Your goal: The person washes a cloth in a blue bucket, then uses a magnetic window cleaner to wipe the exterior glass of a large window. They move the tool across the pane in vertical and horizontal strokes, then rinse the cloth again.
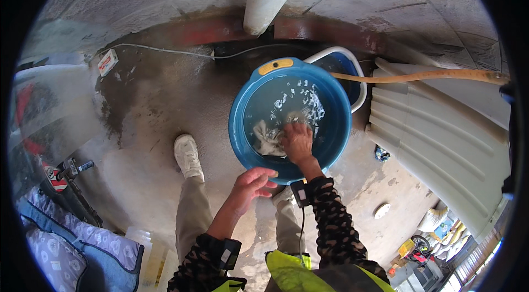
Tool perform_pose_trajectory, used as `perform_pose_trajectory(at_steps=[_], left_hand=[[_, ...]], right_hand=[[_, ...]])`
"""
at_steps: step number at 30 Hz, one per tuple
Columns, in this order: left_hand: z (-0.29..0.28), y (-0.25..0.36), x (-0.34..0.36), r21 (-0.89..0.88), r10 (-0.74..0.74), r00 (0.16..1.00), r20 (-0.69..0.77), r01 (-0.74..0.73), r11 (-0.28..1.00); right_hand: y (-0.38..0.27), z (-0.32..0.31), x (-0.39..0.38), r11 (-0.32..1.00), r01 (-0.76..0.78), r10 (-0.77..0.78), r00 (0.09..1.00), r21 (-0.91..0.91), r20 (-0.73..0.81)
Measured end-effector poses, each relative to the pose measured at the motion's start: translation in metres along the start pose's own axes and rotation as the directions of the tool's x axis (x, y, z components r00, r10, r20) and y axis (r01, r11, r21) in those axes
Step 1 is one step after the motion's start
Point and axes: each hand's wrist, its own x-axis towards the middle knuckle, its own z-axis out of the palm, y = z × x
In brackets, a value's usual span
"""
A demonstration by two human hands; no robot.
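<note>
A round blue plastic basin (pixel 237 126) of cloudy water stands in front of me. A pale wet cloth (pixel 268 138) lies bunched in the water near the basin's close side. My right hand (pixel 298 142) reaches over the near rim into the basin, its bent fingers on the cloth; the fingertips are partly hidden by water and fabric. Bubbles and bright reflections show on the water beyond it. My left hand (pixel 250 188) is in the air just outside the near-left rim, fingers apart and nothing in them.
Behind the basin at the right is a blue tub with a white rim (pixel 361 89). A tan hose (pixel 419 76) runs in from the right to the basin. A ridged white panel (pixel 435 132) fills the right side. A small box (pixel 108 62) and grey cable lie by the wall.
</note>
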Motion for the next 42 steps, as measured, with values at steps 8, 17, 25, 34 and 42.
perform_pose_trajectory(at_steps=[8,17,25,34,42], left_hand=[[-0.009,0.009,0.0,-0.146,0.058,0.982,-0.179,-0.085,0.986],[-0.005,0.017,0.002,-0.052,0.057,0.933,-0.355,-0.08,0.995],[-0.022,0.012,0.003,0.105,0.157,0.783,-0.602,-0.116,0.988],[0.001,0.041,0.021,0.086,0.094,0.788,-0.609,-0.053,0.995],[-0.003,0.049,0.034,0.092,0.026,0.793,-0.608,0.038,0.995]], right_hand=[[0.006,-0.085,-0.04,0.307,-0.321,0.22,0.94,0.896,0.261],[0.018,-0.043,-0.022,0.98,-0.153,0.177,0.963,0.13,-0.201],[0.017,0.011,0.023,0.939,-0.282,0.279,0.959,0.197,0.04],[-0.004,-0.084,-0.05,0.212,-0.332,0.259,0.926,0.919,0.274],[0.02,-0.05,-0.028,0.472,-0.106,0.396,0.912,0.875,-0.103]])
